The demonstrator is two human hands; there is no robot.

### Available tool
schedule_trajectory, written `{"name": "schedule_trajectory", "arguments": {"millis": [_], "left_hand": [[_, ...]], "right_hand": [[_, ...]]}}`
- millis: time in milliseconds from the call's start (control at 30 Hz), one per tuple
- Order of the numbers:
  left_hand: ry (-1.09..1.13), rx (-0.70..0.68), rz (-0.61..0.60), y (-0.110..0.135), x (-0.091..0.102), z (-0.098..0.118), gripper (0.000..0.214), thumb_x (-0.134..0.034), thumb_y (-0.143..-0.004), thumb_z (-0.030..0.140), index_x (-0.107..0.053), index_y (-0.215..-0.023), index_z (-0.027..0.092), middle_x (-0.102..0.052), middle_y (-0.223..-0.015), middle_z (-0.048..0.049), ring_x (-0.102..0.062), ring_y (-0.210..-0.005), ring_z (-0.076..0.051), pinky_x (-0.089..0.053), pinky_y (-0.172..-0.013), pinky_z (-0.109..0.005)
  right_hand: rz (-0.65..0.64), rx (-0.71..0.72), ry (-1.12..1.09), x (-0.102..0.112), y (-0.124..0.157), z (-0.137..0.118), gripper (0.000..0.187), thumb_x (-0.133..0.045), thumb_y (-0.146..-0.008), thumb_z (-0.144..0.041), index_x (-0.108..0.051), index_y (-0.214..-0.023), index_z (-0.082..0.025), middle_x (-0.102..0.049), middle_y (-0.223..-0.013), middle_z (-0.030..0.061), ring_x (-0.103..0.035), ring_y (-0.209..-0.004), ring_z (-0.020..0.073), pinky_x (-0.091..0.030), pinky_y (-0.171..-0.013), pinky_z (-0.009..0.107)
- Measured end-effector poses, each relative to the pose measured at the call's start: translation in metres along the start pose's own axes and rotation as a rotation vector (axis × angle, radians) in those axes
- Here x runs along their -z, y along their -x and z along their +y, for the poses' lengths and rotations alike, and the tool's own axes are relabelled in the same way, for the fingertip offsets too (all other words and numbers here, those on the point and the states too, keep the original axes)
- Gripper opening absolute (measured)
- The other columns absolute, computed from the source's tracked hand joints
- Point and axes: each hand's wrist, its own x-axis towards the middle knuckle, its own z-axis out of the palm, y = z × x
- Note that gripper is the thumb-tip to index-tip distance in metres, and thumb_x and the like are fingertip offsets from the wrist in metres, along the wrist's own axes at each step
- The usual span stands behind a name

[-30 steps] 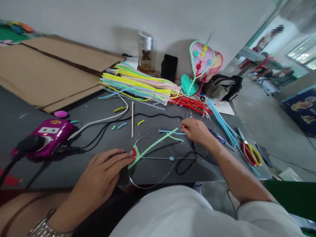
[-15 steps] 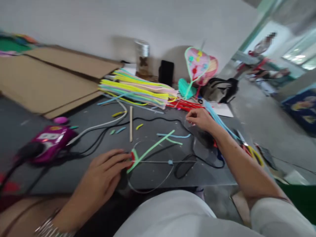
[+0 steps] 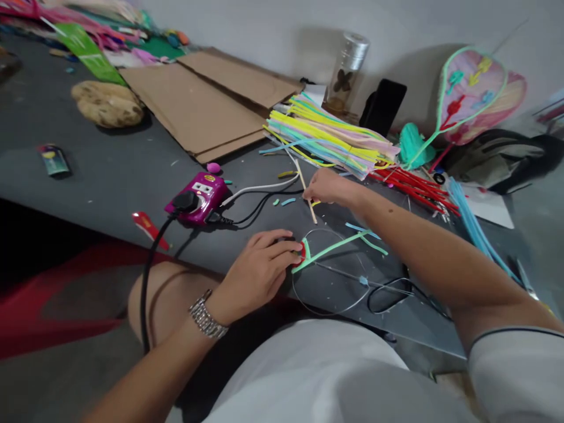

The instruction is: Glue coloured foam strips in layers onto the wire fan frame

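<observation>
L hand (image 3: 259, 270), fingertips on red strip (image 3: 303, 251) at L end of wire frame (image 3: 341, 272) on bench (image 3: 110, 170); R hand (image 3: 331, 189), fingers curled, at wooden stick (image 3: 314, 216). Can't tell if either's pinching. Clear bottle (image 3: 344, 67), brownish low down inside, stands nr phone (image 3: 386, 104).

Fuzzy green stem (image 3: 335, 248), glossy plastic socket (image 3: 206, 201)

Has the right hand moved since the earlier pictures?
Yes: the right hand moved left, toward the purple power strip, and is now at the wooden stick.
</observation>
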Motion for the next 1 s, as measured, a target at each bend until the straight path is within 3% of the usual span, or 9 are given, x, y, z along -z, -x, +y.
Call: {"name": "schedule_trajectory", "arguments": {"millis": [133, 200, 267, 367, 500, 1000], "left_hand": [[-0.022, 0.004, -0.022, -0.001, 0.001, 0.001, 0.034, -0.048, -0.091, 0.002, -0.067, -0.113, 0.02, -0.071, -0.131, -0.0054, -0.053, -0.132, -0.029, -0.045, -0.103, -0.048], [-0.034, -0.006, -0.039, -0.001, 0.001, 0.001, 0.033, -0.048, -0.091, 0.002, -0.067, -0.112, 0.02, -0.071, -0.132, -0.0043, -0.052, -0.133, -0.029, -0.043, -0.103, -0.047], [-0.048, -0.011, -0.044, 0.0, 0.0, 0.0, 0.032, -0.048, -0.092, 0.002, -0.066, -0.111, 0.02, -0.071, -0.132, -0.0038, -0.051, -0.135, -0.029, -0.042, -0.103, -0.047], [-0.075, -0.01, -0.034, 0.0, -0.002, 0.0, 0.03, -0.047, -0.093, 0.003, -0.065, -0.11, 0.02, -0.07, -0.134, -0.0036, -0.05, -0.136, -0.03, -0.04, -0.104, -0.047], [-0.073, 0.001, -0.053, -0.001, -0.003, 0.0, 0.028, -0.048, -0.095, 0.005, -0.065, -0.111, 0.021, -0.071, -0.134, -0.0026, -0.051, -0.133, -0.029, -0.039, -0.103, -0.046], [-0.082, 0.018, -0.068, -0.001, -0.003, 0.0, 0.028, -0.049, -0.093, 0.005, -0.065, -0.109, 0.021, -0.071, -0.134, -0.0031, -0.052, -0.13, -0.029, -0.039, -0.103, -0.047]], "right_hand": [[0.168, 0.227, -0.33, -0.004, 0.037, 0.007, 0.017, -0.058, -0.087, -0.025, -0.058, -0.07, -0.019, -0.062, -0.06, 0.0006, -0.051, -0.053, 0.0116, -0.04, -0.055, 0.026], [0.239, 0.35, -0.309, -0.014, 0.055, 0.012, 0.012, -0.058, -0.087, -0.025, -0.059, -0.077, -0.018, -0.064, -0.069, 0.0009, -0.054, -0.06, 0.0123, -0.042, -0.061, 0.027], [0.206, 0.41, -0.213, -0.024, 0.066, 0.017, 0.011, -0.058, -0.086, -0.023, -0.061, -0.078, -0.018, -0.065, -0.072, 0.0011, -0.055, -0.064, 0.0129, -0.042, -0.065, 0.027], [0.121, 0.417, -0.259, -0.037, 0.074, 0.024, 0.017, -0.057, -0.09, -0.028, -0.065, -0.08, -0.017, -0.068, -0.077, 0.0023, -0.06, -0.069, 0.0143, -0.044, -0.067, 0.027], [0.106, 0.449, -0.439, -0.047, 0.08, 0.029, 0.02, -0.062, -0.09, -0.034, -0.068, -0.081, -0.018, -0.07, -0.078, 0.0024, -0.062, -0.071, 0.0154, -0.046, -0.069, 0.028], [0.14, 0.573, -0.385, -0.052, 0.086, 0.031, 0.02, -0.063, -0.091, -0.022, -0.064, -0.07, -0.019, -0.069, -0.08, 0.0026, -0.061, -0.074, 0.0153, -0.048, -0.073, 0.029]]}}
